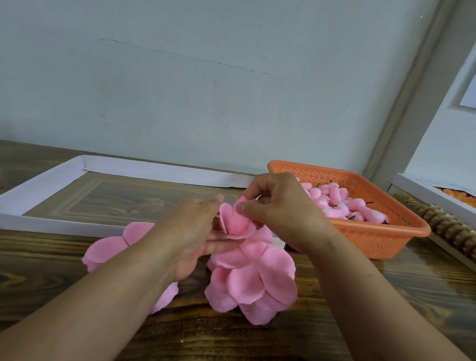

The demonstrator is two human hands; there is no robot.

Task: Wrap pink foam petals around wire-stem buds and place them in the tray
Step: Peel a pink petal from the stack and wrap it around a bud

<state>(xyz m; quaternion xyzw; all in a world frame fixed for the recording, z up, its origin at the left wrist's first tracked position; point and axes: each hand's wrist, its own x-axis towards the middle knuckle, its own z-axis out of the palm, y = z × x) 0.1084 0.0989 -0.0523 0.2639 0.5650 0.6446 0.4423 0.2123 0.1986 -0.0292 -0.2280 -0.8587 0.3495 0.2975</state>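
Both forearms come in from the near edge of the desk and meet above its middle. The left hand lies palm half up with its fingers stretched out nearly straight, the fingertips under a cupped pink petal and the thumb raised beside it. The right hand arches over from the other side, fingers curled, the thumb and forefinger pinching the upper rim of that same petal. A thin dark stem tip seems to poke out behind the right forefinger, but the bud itself is hidden inside the petal and the fingers, so how far it is wrapped cannot be told.

Under the hands, near the desk's middle, loose petals lie in an overlapping heap; a second patch of petals lies to the left, partly covered by the left forearm.

Behind the hands a shallow white tray rests flat, its right end blocked by the hands; the wood-grain floor showing inside it is bare. Toward the far right corner stands an orange perforated basket holding pink buds on dark stems. Further right, cut off by the picture's edge, are a beaded wooden strip and another white box with something orange inside.
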